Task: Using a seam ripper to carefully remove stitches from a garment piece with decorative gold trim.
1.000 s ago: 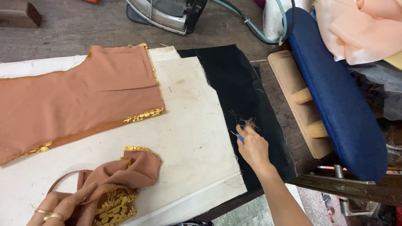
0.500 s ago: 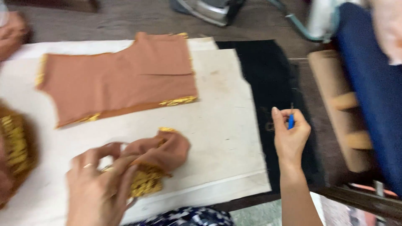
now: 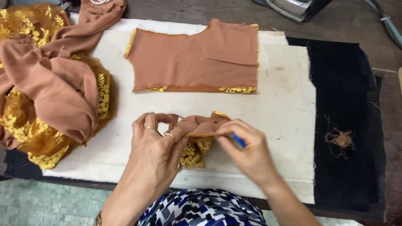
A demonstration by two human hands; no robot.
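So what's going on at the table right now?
A person is working on a small brown fabric piece with gold embroidery, holding it in both hands over the white padded board. The left hand grips the fabric; the right hand pinches its edge and holds a small blue tool. A flat brown garment panel lies beyond, a bundle of brown and gold cloth sits left, and loose threads lie on the black cloth.

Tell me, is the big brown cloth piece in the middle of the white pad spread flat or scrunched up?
Spread flat. The brown cloth piece with gold trim lies smooth on the white pad, all edges showing.
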